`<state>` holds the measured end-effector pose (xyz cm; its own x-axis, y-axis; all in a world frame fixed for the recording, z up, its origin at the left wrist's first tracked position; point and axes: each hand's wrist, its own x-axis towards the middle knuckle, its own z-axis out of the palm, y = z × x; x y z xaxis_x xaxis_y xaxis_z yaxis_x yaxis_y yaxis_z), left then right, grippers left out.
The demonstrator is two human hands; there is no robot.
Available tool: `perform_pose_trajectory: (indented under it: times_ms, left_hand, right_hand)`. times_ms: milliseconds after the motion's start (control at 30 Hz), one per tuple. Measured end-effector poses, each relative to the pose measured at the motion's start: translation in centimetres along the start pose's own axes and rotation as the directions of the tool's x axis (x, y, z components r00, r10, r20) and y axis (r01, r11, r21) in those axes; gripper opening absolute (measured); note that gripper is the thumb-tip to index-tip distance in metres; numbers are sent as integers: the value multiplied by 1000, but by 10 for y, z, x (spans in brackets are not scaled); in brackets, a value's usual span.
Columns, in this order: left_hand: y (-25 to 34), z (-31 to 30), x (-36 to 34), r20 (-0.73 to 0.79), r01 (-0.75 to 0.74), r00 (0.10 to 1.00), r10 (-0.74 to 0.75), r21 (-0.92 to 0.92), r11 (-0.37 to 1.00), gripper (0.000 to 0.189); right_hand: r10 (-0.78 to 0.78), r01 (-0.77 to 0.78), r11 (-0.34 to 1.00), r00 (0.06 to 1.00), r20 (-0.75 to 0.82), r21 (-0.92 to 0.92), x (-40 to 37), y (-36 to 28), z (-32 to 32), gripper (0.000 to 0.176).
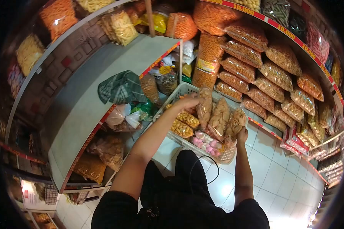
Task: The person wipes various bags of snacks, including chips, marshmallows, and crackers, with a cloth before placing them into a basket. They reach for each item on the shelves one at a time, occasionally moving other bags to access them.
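Observation:
A white plastic basket full of bagged snacks stands in front of my knees. My left hand reaches over its left side, fingers closed at the upper part of a clear bag of brown chips. At the basket's right edge, my right hand has its fingers curled against another bag of chips; part of the grip is hidden. Between them lies a third bag of chips. Lower in the basket are bags of yellow snacks and a bag of pink and white sweets.
A grey shelf curves along the left, with a dark checked cloth on its corner. Stacked snack bags fill the right shelf. A tall bag of orange snacks stands behind the basket. A black cable loops over the tiled floor.

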<state>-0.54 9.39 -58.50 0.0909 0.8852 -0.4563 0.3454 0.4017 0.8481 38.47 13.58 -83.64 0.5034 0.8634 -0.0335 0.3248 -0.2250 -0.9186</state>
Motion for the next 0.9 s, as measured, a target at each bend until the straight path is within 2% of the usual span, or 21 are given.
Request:
perform_pose_trajectory:
  times_ms: [100, 200, 267, 367, 467, 500, 533, 567, 600, 667, 733, 833, 900]
  left_hand:
    - [27, -49, -50, -109, -145, 984, 139, -49, 988, 68]
    - [44, -111, -104, -246, -369, 911, 332, -121, 921, 54]
    - [34, -164, -108, -373, -479, 833, 409, -115, 870, 46]
    - [33, -222, -150, -552, -547, 743, 379, -174, 819, 44]
    - [11, -287, -154, -678, -646, 639, 364, -215, 733, 41]
    - [6, -310, -154, -714, -650, 616, 333, -223, 726, 41]
    - [2, -333, -153, -745, -654, 595, 302, -230, 721, 42]
    - [-1, -353, -149, -773, -656, 574, 269, -238, 716, 42]
    - [-2, -370, -146, -819, -638, 534, 211, -227, 735, 42]
    - [-7, -412, -131, -830, -540, 540, 144, -210, 815, 46]
    - [-19, -463, -110, -852, -481, 513, 103, -186, 857, 51]
    - [-50, -537, -60, -890, -442, 449, 72, -151, 884, 59]
    - [-53, -571, -39, -914, -408, 404, 51, -130, 904, 64]
  right_hand:
    - [-209, 216, 975, 972, -108, 52, -28, -65, 12, 48]
    - [-508, 507, 861, 849, -142, -50, -66, -153, 30, 42]
    - [-530, 538, 837, 843, -96, 105, -99, -208, 57, 36]
    - [-585, 536, 770, 809, 50, 346, -141, -286, 113, 29]
    - [-702, 540, 652, 695, 156, 532, -180, -368, 177, 24]
    - [-713, 484, 649, 657, 246, 588, -184, -390, 204, 23]
    - [-709, 465, 653, 654, 265, 598, -209, -428, 214, 23]
    - [-715, 439, 651, 629, 306, 619, -207, -448, 250, 24]
    - [-806, 528, 547, 541, 239, 650, -208, -470, 280, 25]
    - [-800, 468, 567, 511, 316, 678, -215, -518, 336, 28]
    - [-707, 289, 662, 547, 448, 691, -223, -557, 387, 40]
    - [-744, 501, 662, 530, 408, 557, -224, -595, 467, 61]
    - [-715, 525, 700, 524, 463, 484, -230, -612, 498, 76]
